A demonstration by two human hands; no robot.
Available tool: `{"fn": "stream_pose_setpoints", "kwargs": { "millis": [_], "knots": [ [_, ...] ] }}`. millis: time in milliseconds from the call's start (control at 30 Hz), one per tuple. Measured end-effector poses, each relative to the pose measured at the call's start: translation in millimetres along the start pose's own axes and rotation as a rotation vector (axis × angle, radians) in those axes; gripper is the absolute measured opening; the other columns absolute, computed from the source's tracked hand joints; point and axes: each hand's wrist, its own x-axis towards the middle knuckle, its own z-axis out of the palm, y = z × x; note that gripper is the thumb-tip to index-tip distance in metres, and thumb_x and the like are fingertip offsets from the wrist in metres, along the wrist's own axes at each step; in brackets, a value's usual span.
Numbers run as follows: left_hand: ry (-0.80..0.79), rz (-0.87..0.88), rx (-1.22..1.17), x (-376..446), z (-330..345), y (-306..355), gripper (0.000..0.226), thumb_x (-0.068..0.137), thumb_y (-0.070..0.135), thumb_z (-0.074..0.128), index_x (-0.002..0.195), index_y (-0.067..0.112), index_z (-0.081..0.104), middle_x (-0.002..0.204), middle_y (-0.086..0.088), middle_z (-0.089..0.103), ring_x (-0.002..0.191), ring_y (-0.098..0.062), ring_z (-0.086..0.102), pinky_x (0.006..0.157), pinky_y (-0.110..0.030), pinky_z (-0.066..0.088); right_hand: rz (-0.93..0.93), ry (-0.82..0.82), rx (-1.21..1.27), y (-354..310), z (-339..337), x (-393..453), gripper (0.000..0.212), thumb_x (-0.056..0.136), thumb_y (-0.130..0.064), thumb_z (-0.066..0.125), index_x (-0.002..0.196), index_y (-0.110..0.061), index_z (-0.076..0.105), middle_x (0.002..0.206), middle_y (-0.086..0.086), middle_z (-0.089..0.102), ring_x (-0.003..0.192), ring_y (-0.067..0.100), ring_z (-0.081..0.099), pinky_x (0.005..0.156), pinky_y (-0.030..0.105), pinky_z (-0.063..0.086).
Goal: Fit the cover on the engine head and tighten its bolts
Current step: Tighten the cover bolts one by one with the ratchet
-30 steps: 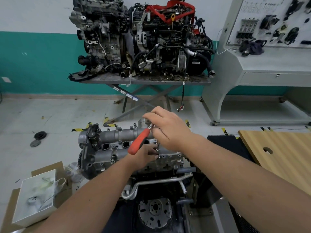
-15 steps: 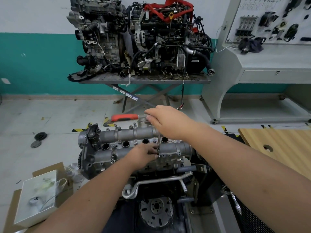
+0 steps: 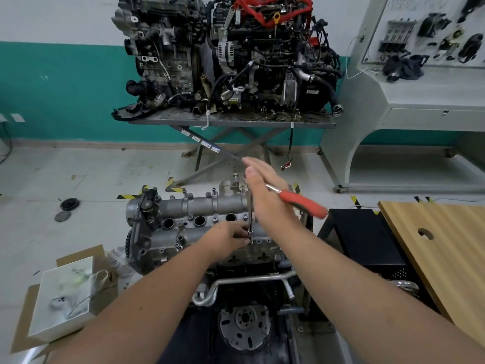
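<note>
From the head view, the cover sat on the engine head in the near middle of the scene, grey and ribbed, with bolts standing along its far edge. The left hand lay on the cover's near right part, its fingertips pinching the foot of the extension, which stood upright on a bolt there. The right hand was at the top of the extension, fingers straight and spread, palm against the ratchet; its red handle pointed right. A box sat near left, a wooden board right, and two engines on a far table.
</note>
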Motion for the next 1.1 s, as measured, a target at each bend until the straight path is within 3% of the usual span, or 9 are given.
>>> {"fn": "stream_pose_setpoints", "kwargs": {
  "millis": [67,167,233,333,467,600,733,967,1100],
  "knots": [
    [0.007,-0.017,0.051,0,-1,6,0.023,0.099,0.015,0.06,0.111,-0.001,0.071,0.141,-0.005,0.059,0.109,-0.014,0.061,0.084,-0.006,0.038,-0.352,-0.047,-0.388,8,3,4,0.026,0.099,-0.02,0.057,0.121,-0.018,0.07,0.137,-0.003,0.06,0.127,0.014,0.052,0.104,0.029,0.044],
    [-0.018,-0.005,0.042,-2,-1,8,0.029,0.098,0.019,0.063,0.123,0.004,0.065,0.118,0.001,0.067,0.113,-0.022,0.06,0.102,-0.026,0.044,-0.589,-0.114,-0.746,8,6,12,0.022,0.086,0.001,0.068,0.107,-0.003,0.074,0.106,0.011,0.071,0.093,0.033,0.064,0.076,0.048,0.053],
    [-0.01,0.023,-0.014,-5,-2,8,0.012,0.096,0.015,0.066,0.106,0.012,0.069,0.109,0.013,0.065,0.103,-0.024,0.063,0.079,-0.008,0.045,-0.607,-0.162,-0.865,4,2,15,0.022,0.079,0.005,0.069,0.099,-0.003,0.073,0.089,0.011,0.068,0.075,0.033,0.06,0.061,0.042,0.05],
    [-0.014,0.07,-0.054,-7,-1,6,0.011,0.097,0.009,0.062,0.094,0.004,0.071,0.134,0.013,0.057,0.094,-0.002,0.059,0.064,-0.006,0.042,-0.603,-0.221,-0.939,-3,-8,18,0.013,0.083,-0.004,0.064,0.095,-0.005,0.071,0.086,0.01,0.063,0.07,0.032,0.056,0.058,0.04,0.046],
    [-0.027,0.051,-0.086,-7,-2,9,0.013,0.096,0.008,0.063,0.086,0.005,0.071,0.095,0.013,0.058,0.066,0.023,0.05,0.062,-0.001,0.035,-0.525,-0.396,-0.948,-14,-17,15,0.044,0.085,-0.027,0.038,0.112,-0.005,0.064,0.097,0.009,0.057,0.076,0.028,0.051,0.063,0.038,0.042],
    [-0.02,0.053,-0.082,-8,-4,10,0.03,0.095,0.007,0.063,0.068,0.019,0.059,0.085,0.018,0.057,0.064,0.012,0.051,0.061,-0.006,0.036,-0.48,-0.553,-0.913,-18,-26,18,0.063,0.087,-0.038,0.027,0.135,-0.008,0.054,0.113,0.008,0.053,0.091,0.023,0.049,0.073,0.037,0.041],
    [-0.016,0.07,0.001,-8,-5,9,0.027,0.095,0.015,0.065,0.068,0.021,0.062,0.098,0.009,0.067,0.086,-0.017,0.064,0.08,-0.03,0.05,-0.46,-0.589,-0.922,-18,-27,22,0.048,0.103,-0.035,0.031,0.141,-0.013,0.05,0.114,0.006,0.052,0.09,0.02,0.051,0.075,0.037,0.044],
    [-0.024,0.055,-0.005,-4,-3,2,0.024,0.096,0.022,0.065,0.112,0.007,0.075,0.152,0.012,0.046,0.123,-0.014,0.058,0.1,-0.024,0.044,-0.155,-0.502,-1.017,-34,-13,37,0.033,0.104,-0.036,0.036,0.098,-0.019,0.064,0.079,-0.005,0.059,0.078,0.02,0.059,0.062,0.033,0.043],
    [-0.021,0.072,0.008,-3,-2,0,0.023,0.096,0.021,0.066,0.11,0.006,0.075,0.152,0.01,0.047,0.125,-0.012,0.056,0.101,-0.021,0.041,0.534,-0.362,-0.201,-38,-8,42,0.021,0.099,-0.018,0.045,0.087,-0.005,0.057,0.062,0.003,0.069,0.062,0.016,0.07,0.061,0.023,0.045]
  ]
}}
